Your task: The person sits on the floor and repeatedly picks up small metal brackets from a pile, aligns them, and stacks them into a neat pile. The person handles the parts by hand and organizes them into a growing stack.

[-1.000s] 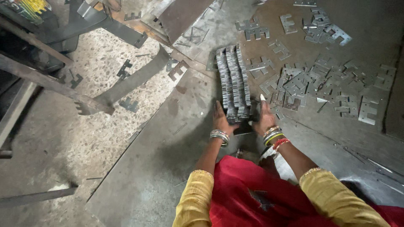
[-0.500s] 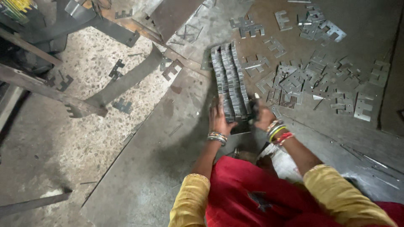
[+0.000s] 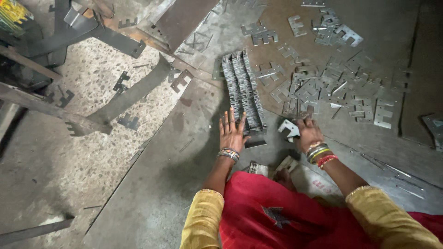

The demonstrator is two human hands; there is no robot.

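Observation:
A long row of thin grey stamped metal plates [image 3: 243, 90] stands on edge on a steel floor sheet [image 3: 184, 152]. My left hand [image 3: 232, 130] lies flat with fingers spread against the near left end of that row. My right hand [image 3: 307, 133] is to the right of the row and grips one loose E-shaped metal plate [image 3: 289, 128]. Both wrists wear bangles. My yellow sleeves and red garment fill the bottom of the view.
Many loose E-shaped plates [image 3: 332, 87] lie scattered to the right and behind. Long punched metal strips [image 3: 134, 92] and dark bars [image 3: 99, 37] cross the speckled floor at left. A rusty sheet [image 3: 182, 18] lies at the top.
My right hand has left the end of the row, moved right and picked up a loose plate. My left hand stays at the row's near end.

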